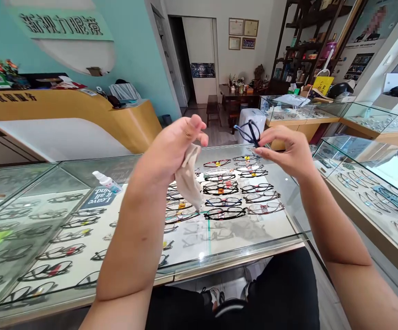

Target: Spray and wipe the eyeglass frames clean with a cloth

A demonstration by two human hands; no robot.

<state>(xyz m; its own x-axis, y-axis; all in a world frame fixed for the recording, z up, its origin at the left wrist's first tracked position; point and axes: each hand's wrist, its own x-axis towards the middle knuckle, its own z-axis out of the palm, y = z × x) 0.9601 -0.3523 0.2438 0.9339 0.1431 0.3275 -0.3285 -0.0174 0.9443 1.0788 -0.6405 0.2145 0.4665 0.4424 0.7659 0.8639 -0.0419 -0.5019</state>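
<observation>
My left hand (171, 149) is raised over the glass counter, fingers curled round a beige cloth (188, 178) that hangs down from the palm. To its right, my right hand (286, 149) pinches a dark blue pair of glasses (250, 133) between thumb and fingers. These glasses are held in the air, apart from the cloth. Beneath both hands, several pairs of glasses (223, 213) lie in rows on the glass counter (254, 238).
A white spray bottle (107, 181) lies on the counter at the left, by a dark printed card (97, 198). More glasses fill the display case (374, 183) at the right. Behind stand a wooden bench (212, 104) and a table.
</observation>
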